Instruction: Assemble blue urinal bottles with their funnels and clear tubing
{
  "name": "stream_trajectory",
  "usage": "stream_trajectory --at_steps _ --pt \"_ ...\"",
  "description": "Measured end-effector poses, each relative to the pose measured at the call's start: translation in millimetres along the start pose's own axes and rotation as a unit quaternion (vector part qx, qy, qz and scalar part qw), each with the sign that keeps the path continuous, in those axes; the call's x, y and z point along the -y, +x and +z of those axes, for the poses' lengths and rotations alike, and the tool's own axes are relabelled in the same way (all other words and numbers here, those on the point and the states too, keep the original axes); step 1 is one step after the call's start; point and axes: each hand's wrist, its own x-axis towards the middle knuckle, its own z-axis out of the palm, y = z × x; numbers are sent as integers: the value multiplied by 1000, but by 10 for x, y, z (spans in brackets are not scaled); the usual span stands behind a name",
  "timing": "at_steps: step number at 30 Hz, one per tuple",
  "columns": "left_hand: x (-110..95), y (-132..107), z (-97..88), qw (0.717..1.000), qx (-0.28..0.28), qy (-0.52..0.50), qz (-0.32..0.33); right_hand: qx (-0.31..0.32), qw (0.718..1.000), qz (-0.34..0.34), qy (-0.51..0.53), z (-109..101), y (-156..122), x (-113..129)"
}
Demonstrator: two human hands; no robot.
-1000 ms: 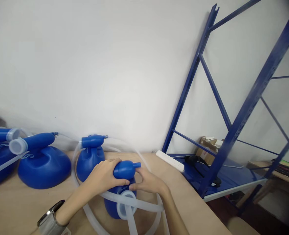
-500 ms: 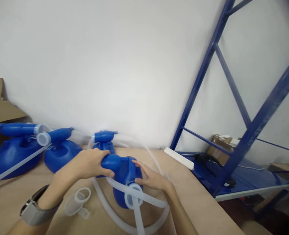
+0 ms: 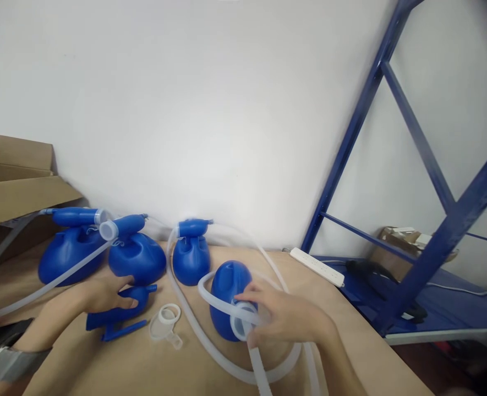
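Head: R fingers [image 3: 256, 297] (prob. touching cap [image 3: 237, 328]) inside table edge [image 3: 386, 346].

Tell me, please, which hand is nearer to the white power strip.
Right. The right hand, at the front jug, is in front and left of the power strip; the left hand, on a blue bottle, is much farther left.

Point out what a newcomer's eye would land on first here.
Probably the three blue jugs, vivid against the pale wall at left of centre. Next, the left hand holding a blue bottle-shaped part at lower left, and the right hand at the pale cap of a nearer jug. At right rises a blue metal rack.
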Motion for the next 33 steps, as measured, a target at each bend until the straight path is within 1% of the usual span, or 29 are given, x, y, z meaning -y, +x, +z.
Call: stream_trajectory --at_steps 2,4,5,7,8,9,10,12,13,15,18,20,22,24,28,30,33 --pt "-103 24 -22 1000 11 20 19 0 1000 -1 -30 80 52 77" --pt "-339 -45 -71 998 4 36 53 -11 999 -10 -35 125 117 67" --pt "-501 -109 -98 996 3 39 82 -15 999 -16 -30 132 146 33" --pt "-884 -255 -141 986 17 17 166 -25 999 -38 0 121 196 -78" --pt "-1087 -316 -150 973 49 -29 222 -31 998 -53 29 110 221 -150" --pt "-1288 -357 -145 959 77 -84 258 -36 995 -71 62 101 249 -228" --pt "-1478 -371 -124 952 76 -124 271 -40 991 -88 94 97 282 -307" --pt "-1803 -316 -32 951 52 -154 263 -41 983 -116 134 108 365 -455" --pt "-1930 -254 35 954 50 -154 254 -41 982 -125 138 124 412 -517" --pt "-2113 -100 184 959 62 -144 238 -46 981 -135 130 168 503 -612" --pt "-2229 85 361 958 105 -134 231 -66 980 -142 125 241 606 -699" --pt "-2236 129 409 955 128 -131 234 -76 978 -148 125 278 647 -735" --pt "-2226 115 409 952 137 -127 242 -83 976 -156 125 303 675 -761" --pt "-2225 72 394 952 126 -115 254 -88 974 -163 126 321 697 -776" --pt "-2272 1 404 956 82 -85 269 -96 971 -175 134 341 720 -776" --pt "-2299 -1 433 958 75 -84 264 -98 970 -176 139 338 718 -778" --pt "-2313 28 473 960 82 -108 244 -90 969 -176 149 312 697 -798"
